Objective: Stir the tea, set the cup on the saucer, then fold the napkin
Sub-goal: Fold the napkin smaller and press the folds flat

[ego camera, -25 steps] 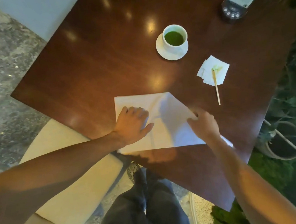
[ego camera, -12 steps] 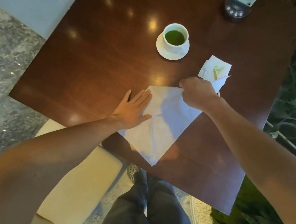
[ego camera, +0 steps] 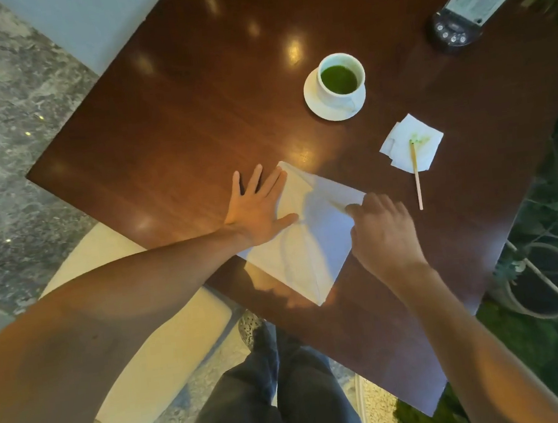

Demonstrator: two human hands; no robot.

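A white napkin (ego camera: 303, 243) lies folded at the near edge of the dark wooden table (ego camera: 192, 117). My left hand (ego camera: 258, 208) rests flat with spread fingers on the napkin's left edge. My right hand (ego camera: 381, 235) pinches the napkin's right corner against the table. Farther back, a white cup (ego camera: 341, 79) of green tea stands on its white saucer (ego camera: 316, 105). A wooden stir stick (ego camera: 416, 176) lies to the right, its tip on a small tea-stained tissue (ego camera: 411, 142).
A black stand holding a menu card (ego camera: 458, 28) sits at the far right corner. A cream chair (ego camera: 140, 346) is below my left arm. My legs (ego camera: 273, 401) show under the table edge. A plant pot (ego camera: 540, 283) stands on the grass to the right.
My right hand carried the napkin's corner up and over, then came back down onto the right side of the fold. My left hand flattened and shifted up along the left edge.
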